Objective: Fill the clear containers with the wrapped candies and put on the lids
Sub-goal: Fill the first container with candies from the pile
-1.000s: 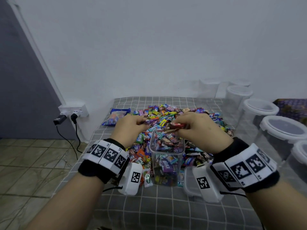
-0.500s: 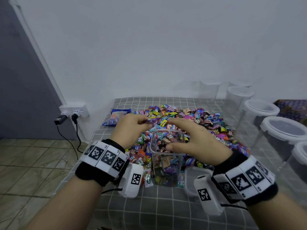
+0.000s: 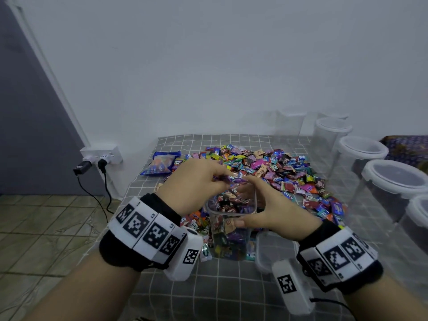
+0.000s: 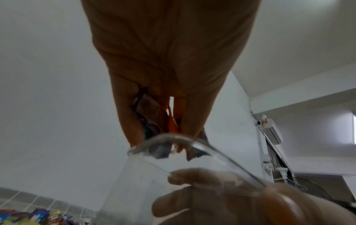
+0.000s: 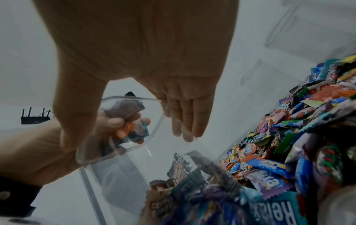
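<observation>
Left hand (image 3: 196, 186) clutches a bunch of candies (image 5: 133, 121) over the clear container (image 3: 231, 230) at center frame; only the right wrist view shows the bunch. Right hand (image 3: 266, 214) now cups the rim, earlier it pinched candy.

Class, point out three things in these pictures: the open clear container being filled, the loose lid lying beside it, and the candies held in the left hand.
open clear container (image 3: 231, 213), head view, near rim.
loose lid (image 3: 274, 249), head view, top face.
candies (image 5: 125, 129), right wrist view, orange wrapper in the fingers.
</observation>
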Demonstrator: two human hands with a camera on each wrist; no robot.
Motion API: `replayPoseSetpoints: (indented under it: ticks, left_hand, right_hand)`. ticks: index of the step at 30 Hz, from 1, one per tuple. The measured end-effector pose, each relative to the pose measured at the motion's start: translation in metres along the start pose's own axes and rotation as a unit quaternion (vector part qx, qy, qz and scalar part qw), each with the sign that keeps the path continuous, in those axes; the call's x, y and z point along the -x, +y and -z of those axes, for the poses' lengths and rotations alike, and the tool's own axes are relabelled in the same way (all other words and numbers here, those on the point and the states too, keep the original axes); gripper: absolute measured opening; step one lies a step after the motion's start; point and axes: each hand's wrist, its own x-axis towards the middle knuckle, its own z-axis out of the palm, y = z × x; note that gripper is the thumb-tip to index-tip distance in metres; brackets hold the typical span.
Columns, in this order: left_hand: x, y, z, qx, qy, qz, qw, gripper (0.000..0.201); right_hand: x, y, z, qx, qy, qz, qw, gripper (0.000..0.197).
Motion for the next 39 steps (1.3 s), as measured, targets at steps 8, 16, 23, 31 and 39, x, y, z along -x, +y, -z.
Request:
replayPoseSetpoints:
  ticks: [8,16,23,31,39]
  left_hand:
    - [0.004,0.012,-0.002,-0.142,-0.015,-0.030,0.989,0.032]
    - [0.000,0.018,-0.010,-0.086,-0.018,-0.047,0.995,0.028]
    - [0.002,0.013,-0.011,0.018,0.033,-0.024,0.999,0.022]
    - [0.005,-0.007,-0.009,0.190,0.130,0.019,0.973,0.012]
    - [0.013,-0.053,-0.010,0.191,0.095,0.135,0.968,0.015]
  right_hand:
    - [0.000,0.001,0.000,0.012,0.010,0.007,1.000,0.096]
    - [-0.003,0.007,-0.004,-0.016,0.016,0.027,0.999,0.105]
    - [-0.002,0.006,-0.004,-0.029,0.017,0.020,0.999,0.099]
    - [-0.001,0.003,-0.005,-0.046,0.015,0.005,0.999,0.095]
    - [-0.005,0.022,0.004,0.012,-0.086,-0.014,0.996,0.096]
